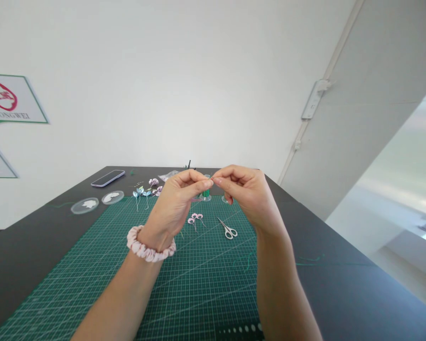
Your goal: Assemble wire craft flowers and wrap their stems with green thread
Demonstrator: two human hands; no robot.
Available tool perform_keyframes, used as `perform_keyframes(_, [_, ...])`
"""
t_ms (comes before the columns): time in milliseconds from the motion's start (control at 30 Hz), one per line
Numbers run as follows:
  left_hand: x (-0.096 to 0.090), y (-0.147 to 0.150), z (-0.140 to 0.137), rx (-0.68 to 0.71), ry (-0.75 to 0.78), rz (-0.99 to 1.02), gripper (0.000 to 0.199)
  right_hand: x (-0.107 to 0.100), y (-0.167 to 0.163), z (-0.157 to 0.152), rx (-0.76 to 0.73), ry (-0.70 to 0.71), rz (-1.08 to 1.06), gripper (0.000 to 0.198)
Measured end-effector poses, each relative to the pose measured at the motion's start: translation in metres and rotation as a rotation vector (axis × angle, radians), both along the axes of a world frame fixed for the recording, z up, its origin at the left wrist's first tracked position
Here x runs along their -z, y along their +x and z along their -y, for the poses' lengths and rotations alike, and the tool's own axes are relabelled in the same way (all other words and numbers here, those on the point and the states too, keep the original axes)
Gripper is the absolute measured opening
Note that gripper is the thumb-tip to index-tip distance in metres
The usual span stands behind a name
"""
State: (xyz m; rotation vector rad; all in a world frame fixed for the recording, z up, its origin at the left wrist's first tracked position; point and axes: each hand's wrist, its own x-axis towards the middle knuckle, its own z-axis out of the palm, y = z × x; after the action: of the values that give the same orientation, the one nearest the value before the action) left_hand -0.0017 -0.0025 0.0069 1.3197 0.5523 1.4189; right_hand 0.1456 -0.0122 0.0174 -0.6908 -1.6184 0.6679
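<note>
Though small, three thin-stemmed pink petals (194, 216) on green mat (199, 293).

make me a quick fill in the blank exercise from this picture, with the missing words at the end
1. The left hand and right hand both pinch between index finger and ____.
2. The pink scrunchie circles the ____ wrist.
3. The scissors on the cutting mat have ____ handles.
4. In Latin letters, the upper wall sign reads ____.

Missing words: thumb; left; white; TONGWEI
</note>
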Motion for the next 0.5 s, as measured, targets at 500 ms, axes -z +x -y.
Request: perform_keyframes(500, [0.0002, 0.0021, 0.0007, -0.116, 0.039, -0.002, 0.016, 0.0000, -0.0004, 0.0018, 0.030, 0.005, 0.005, 0.011])
